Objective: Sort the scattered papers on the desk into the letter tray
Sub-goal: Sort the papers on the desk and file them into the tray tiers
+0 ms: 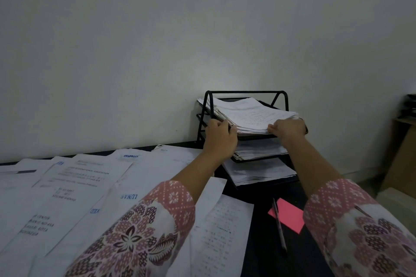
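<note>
A black wire letter tray (pixel 245 92) with three tiers stands against the wall at the desk's back right. Its top tier holds a thick paper stack (pixel 249 114). My left hand (pixel 219 136) grips the stack's left front corner. My right hand (pixel 289 128) grips the stack's right front edge, fingers curled over it. The middle tier papers (pixel 261 148) and bottom tier papers (pixel 258 172) lie below. Several scattered papers (pixel 85 177) with printed text and blue stamps cover the desk's left half.
A pink sticky note pad (pixel 289 213) and a pen (pixel 280 227) lie on the dark desk (pixel 265 243) between my forearms. A printed sheet (pixel 220 231) lies near the front. A brown cabinet (pixel 403 159) stands at the right.
</note>
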The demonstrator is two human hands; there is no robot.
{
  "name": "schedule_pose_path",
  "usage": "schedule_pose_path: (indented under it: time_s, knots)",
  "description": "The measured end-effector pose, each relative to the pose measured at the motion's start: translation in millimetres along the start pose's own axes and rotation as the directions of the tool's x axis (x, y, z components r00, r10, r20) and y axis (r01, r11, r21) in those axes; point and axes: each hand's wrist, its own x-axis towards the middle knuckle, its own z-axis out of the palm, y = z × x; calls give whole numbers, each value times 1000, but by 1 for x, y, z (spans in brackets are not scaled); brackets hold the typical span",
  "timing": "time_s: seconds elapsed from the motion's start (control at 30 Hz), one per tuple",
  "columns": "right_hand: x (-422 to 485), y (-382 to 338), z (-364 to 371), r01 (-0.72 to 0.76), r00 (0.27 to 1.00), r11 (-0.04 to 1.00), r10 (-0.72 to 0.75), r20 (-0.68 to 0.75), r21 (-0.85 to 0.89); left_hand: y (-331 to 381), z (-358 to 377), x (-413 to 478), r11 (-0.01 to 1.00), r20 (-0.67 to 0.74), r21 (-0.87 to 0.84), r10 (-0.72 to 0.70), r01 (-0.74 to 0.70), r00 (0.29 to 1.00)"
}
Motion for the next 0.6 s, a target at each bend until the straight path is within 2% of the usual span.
schedule_pose_path:
  time_s: [0.03,0.07,0.1,0.13,0.17,0.2,0.23,0.27,0.33,0.43,0.6]
  knots:
    - [-3,-4,-1,-53,999,997,53,2,61,-1,-1,1,1000,20,-19,-7,7,1000]
    - [-7,-7,-1,-89,996,976,90,8,197,-1,-2,1,999,41,-42,-7,8,999]
    - [-10,-12,0,-119,992,883,120,27,454,-2,-4,0,997,53,-73,5,-1,999]
    - [-19,-21,-3,-210,974,589,198,113,781,-3,-8,-3,995,63,-100,14,-8,998]
    - [-26,-28,-6,-229,967,363,190,169,903,-6,-12,-6,993,70,-119,21,-13,997]
    - [-37,-32,-6,-209,971,305,179,160,929,-8,-16,-10,991,77,-137,14,-4,997]
    - [-46,-39,-5,-172,980,348,152,126,922,-14,-23,-14,989,71,-147,5,6,997]
    - [-56,-45,-5,-157,986,436,118,117,886,-20,-30,-20,989,56,-150,2,7,998]
    - [-74,-59,4,-111,990,559,-12,141,822,-36,-46,-33,989,26,-147,14,-10,1000]
    - [-108,-85,18,-107,968,553,-134,214,826,-69,-73,-55,997,-14,-73,-16,15,1000]
    - [-168,-121,58,-131,894,635,-256,367,761,-132,-124,-96,984,-82,31,-171,174,982]
